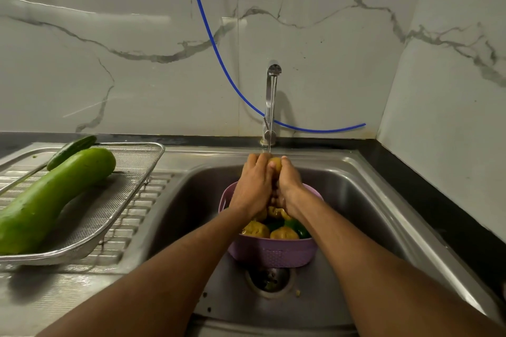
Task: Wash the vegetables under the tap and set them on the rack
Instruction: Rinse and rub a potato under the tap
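Water runs from the steel tap (271, 96) onto a yellowish potato (275, 163) held between both hands over the sink (356, 200). My left hand (253, 183) and my right hand (289, 183) wrap round it from either side, hiding most of it. Below them a purple colander (271, 253) holds more potatoes (256, 228) and something green (299, 230). On the mesh rack (131, 186) at the left lie a big light-green gourd (52, 197) and a dark cucumber (71, 151).
The rack sits on the ribbed steel drainboard (117, 249). A blue hose (219, 55) hangs down the marble wall behind the tap. The drain (269, 280) lies open just in front of the colander. A black counter edge (438, 205) runs along the right.
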